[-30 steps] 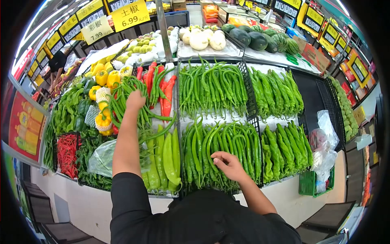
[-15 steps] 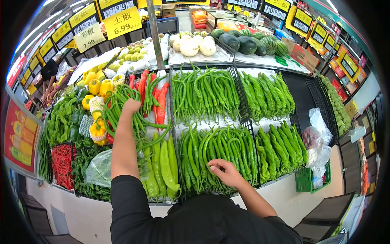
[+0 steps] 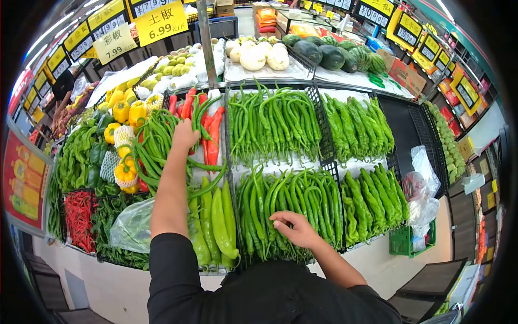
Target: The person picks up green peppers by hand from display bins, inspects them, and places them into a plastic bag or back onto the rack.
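The left hand (image 3: pixel 185 135) clenched a fanned bunch of long green peppers (image 3: pixel 155 151) over the far bins; the right hand (image 3: pixel 294 228) lay curled on near green chillies (image 3: pixel 270 189), grip unclear. Loose outer peppers could slip and fall.

Those long green peppers (image 3: pixel 291 200) gleam, skins smooth and waxy; black crate dividers (image 3: pixel 325 146) look matt plastic; a clear plastic bag (image 3: pixel 132 221) shines, crinkled; white foam netting (image 3: pixel 125 135) looks soft and rough; yellow price signs (image 3: pixel 161 21) are flat matt paper; the black sleeve (image 3: pixel 172 270) is dull cloth.
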